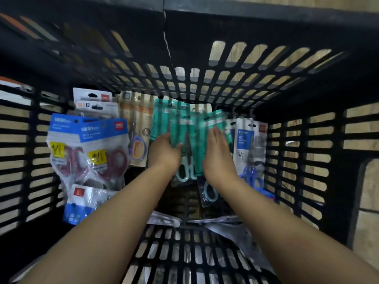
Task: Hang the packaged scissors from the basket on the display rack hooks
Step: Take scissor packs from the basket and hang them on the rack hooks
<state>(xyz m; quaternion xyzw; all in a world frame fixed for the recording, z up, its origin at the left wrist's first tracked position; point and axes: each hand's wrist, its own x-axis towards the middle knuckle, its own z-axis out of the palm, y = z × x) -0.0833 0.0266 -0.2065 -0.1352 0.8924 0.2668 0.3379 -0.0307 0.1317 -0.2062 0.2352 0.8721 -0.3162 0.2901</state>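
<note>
Deep inside a black slatted basket (287,83), two bare arms reach a stack of teal-carded packaged scissors (192,128); the left hand (164,151) curls its fingers (174,145) round the stack's left edge; the right hand (219,152) lies flat on top, fingers straight and together; red-handled scissor packs (88,152) lean at the left wall; blue-handled packs (249,148) stand at right.

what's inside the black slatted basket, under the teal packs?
Black plastic slatted basket holds carded scissors: teal-carded packs mid, both hands on them, red-handled bagged pairs left, blue-handled pack right. Below the teal packs only pale-green handles show; whatever lies deeper is covered.
</note>
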